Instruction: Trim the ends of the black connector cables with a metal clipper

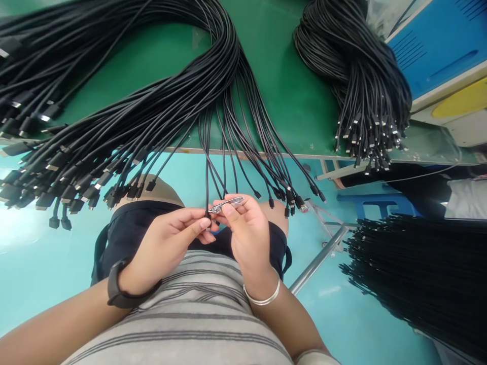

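Note:
My left hand [162, 248] is closed, its thumb and fingers pinching a black cable [207, 185] near its connector end. In my right hand [250, 233] a silver nail clipper [235, 202] is gripped between thumb and fingers. The clipper's jaws point left and lie right beside the cable end; whether they touch it I cannot tell. Around both hands hang more ends from a large bundle of black cables [228, 56], which lies in a bend on the green table [274, 81]. Small plugs [291, 197] dangle past the table edge to the right of my hands.
A second cable bundle [353, 76] rests at the table's right, beside a blue machine [437, 50]. Lower right is a dense mass of black cables [426, 274]. A metal bar [319, 258] and a blue stool [376, 203] stand below the table on the right.

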`<state>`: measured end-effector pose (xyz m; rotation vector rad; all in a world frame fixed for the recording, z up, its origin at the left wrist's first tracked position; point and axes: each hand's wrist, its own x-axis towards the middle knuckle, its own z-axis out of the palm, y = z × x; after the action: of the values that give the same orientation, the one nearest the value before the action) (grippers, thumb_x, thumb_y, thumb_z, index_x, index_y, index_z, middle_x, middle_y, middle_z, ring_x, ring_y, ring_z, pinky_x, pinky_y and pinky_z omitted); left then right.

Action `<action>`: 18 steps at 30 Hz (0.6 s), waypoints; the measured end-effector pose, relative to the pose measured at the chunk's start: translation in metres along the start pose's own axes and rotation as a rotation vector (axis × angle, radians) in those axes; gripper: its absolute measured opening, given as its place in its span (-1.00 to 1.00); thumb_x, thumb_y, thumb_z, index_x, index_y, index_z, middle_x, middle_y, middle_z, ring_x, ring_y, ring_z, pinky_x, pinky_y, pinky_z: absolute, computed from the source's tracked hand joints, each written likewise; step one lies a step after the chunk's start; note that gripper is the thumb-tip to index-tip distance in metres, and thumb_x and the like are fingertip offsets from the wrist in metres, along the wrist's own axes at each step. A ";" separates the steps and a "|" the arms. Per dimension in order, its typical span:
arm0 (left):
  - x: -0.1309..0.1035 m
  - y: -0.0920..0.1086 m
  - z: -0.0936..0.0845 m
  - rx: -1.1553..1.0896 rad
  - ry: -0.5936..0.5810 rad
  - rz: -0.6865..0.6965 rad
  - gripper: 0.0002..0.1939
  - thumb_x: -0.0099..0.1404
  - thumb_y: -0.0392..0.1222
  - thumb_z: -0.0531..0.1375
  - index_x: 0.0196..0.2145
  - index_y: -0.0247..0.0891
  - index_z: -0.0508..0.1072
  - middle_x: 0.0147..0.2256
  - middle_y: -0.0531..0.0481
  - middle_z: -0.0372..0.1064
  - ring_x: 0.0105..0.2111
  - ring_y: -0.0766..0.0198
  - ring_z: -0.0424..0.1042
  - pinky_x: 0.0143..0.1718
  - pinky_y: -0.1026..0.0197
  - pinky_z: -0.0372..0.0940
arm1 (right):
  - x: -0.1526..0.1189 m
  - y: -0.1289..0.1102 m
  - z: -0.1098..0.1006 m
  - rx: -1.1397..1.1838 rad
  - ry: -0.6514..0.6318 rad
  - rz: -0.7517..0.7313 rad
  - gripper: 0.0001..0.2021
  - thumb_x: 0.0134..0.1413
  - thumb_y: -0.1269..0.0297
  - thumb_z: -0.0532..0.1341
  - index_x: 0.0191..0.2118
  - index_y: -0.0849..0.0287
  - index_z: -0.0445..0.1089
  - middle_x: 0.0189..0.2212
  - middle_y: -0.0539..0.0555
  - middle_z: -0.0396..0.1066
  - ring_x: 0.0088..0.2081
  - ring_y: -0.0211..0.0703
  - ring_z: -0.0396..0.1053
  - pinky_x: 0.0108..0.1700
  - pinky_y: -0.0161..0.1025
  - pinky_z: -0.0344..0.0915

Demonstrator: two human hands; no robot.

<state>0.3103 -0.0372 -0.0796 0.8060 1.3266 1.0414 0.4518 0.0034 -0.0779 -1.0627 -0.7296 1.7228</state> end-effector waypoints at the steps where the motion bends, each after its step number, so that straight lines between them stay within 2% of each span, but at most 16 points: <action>1: 0.000 0.000 0.000 0.007 0.002 0.002 -0.84 0.29 -0.11 0.29 -0.29 -0.24 0.61 -0.42 -0.03 0.56 -0.46 0.25 0.52 -0.37 0.28 0.47 | 0.000 0.000 0.000 -0.008 0.002 0.002 -0.86 0.06 0.30 0.37 -0.24 0.12 0.46 -0.34 0.01 0.61 -0.25 -0.17 0.61 -0.16 -0.24 0.56; 9: 0.001 0.001 0.002 -0.002 -0.001 -0.030 -0.86 0.27 -0.13 0.31 -0.30 -0.25 0.61 -0.47 -0.02 0.55 -0.45 0.27 0.52 -0.37 0.33 0.45 | 0.000 0.001 0.000 0.035 0.051 -0.016 -0.86 0.10 0.26 0.37 -0.25 0.13 0.43 -0.35 0.00 0.59 -0.29 -0.13 0.62 -0.16 -0.17 0.59; 15: 0.002 0.005 0.005 -0.106 0.023 -0.084 -0.82 0.16 -0.14 0.39 -0.34 -0.29 0.58 -0.48 -0.02 0.54 -0.50 0.29 0.51 -0.43 0.33 0.45 | -0.002 0.002 0.000 0.018 0.027 -0.030 -0.81 0.08 0.21 0.38 -0.23 0.12 0.42 -0.34 0.00 0.58 -0.28 -0.11 0.62 -0.15 -0.14 0.59; 18: 0.003 0.004 0.005 -0.154 0.053 -0.076 -0.81 0.09 -0.19 0.44 -0.43 -0.27 0.51 -0.52 0.05 0.49 -0.53 0.33 0.49 -0.46 0.35 0.43 | -0.008 0.003 0.002 -0.045 0.046 -0.071 -0.80 0.06 0.20 0.39 -0.23 0.10 0.41 -0.31 0.02 0.59 -0.29 -0.12 0.61 -0.16 -0.14 0.59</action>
<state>0.3148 -0.0320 -0.0765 0.6120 1.2950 1.0963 0.4501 -0.0050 -0.0771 -1.0912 -0.7713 1.6239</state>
